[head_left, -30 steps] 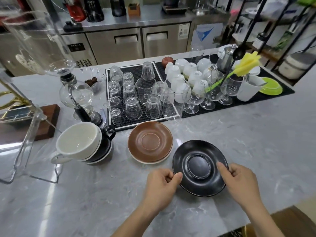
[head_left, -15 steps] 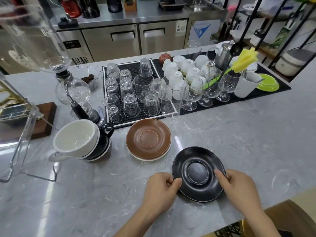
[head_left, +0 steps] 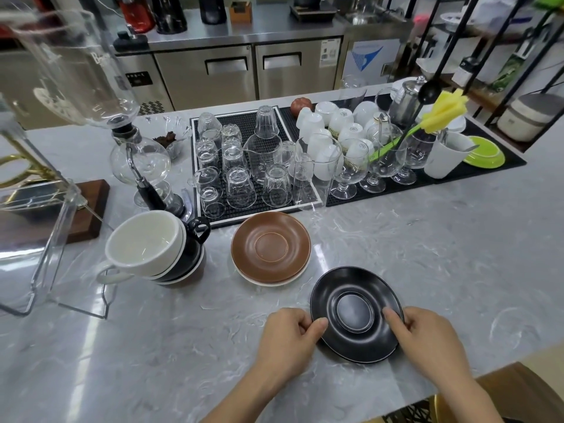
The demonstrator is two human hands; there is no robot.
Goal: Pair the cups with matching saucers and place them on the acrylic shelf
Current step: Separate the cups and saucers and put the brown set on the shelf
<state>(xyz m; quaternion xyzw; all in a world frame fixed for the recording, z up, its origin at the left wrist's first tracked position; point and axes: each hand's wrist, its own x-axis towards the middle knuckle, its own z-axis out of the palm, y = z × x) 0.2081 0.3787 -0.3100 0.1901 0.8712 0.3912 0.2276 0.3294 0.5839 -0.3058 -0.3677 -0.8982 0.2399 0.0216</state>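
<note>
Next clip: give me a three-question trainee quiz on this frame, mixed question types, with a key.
1. True or false: both hands hold the black saucer.
2. The white cup sits: A) nested in the black cup B) on the brown saucer C) on the acrylic shelf.
3. Fill in: the brown saucer rests on a ___ saucer.

Key: 1 true; 2 A; 3 white.

Both hands are gripping the black saucer (head_left: 354, 312) on the marble counter (head_left: 427, 254): left hand (head_left: 290, 337) pinching its left rim, right hand (head_left: 427, 340) its right. Brown saucer (head_left: 271, 247) is sitting just beyond, on a white one. Stacked cups (head_left: 152, 245) are standing left, beside the acrylic shelf (head_left: 55, 239).
</note>
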